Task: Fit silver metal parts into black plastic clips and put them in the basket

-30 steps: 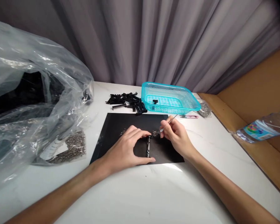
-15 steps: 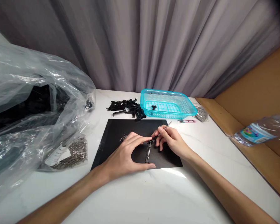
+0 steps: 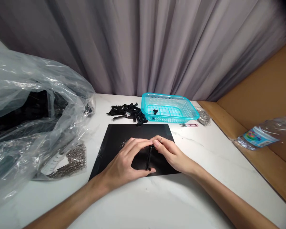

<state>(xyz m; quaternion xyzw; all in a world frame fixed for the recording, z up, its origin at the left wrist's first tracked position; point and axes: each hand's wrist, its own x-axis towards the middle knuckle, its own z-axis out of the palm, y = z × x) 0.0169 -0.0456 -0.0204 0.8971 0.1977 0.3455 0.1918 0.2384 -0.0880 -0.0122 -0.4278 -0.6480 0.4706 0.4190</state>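
Observation:
My left hand (image 3: 124, 160) holds a narrow black plastic part (image 3: 148, 157) by its two ends, thumb at the near end and fingertips at the far end. My right hand (image 3: 173, 152) is closed at the far end of that part, its fingertips meeting those of the left. A short piece of a thin metal rod (image 3: 160, 139) shows between the right fingers; the rest of it is hidden. Both hands are over a black mat (image 3: 135, 130), where small shiny metal pieces (image 3: 123, 143) lie beside the left hand.
Black plastic parts (image 3: 126, 111) are heaped behind the mat. A blue basket (image 3: 193, 113) holds a black piece; pink thread snips (image 3: 190, 125) lie before it. At left are a large plastic bag (image 3: 69, 73) and a bag of metal pins (image 3: 76, 159). A bottle (image 3: 259, 136) lies in a cardboard box (image 3: 264, 86).
The black part has been turned, so a plain dark side now shows. My right hand has closed in on its far end, and the rod, formerly sticking out upward, is now mostly hidden.

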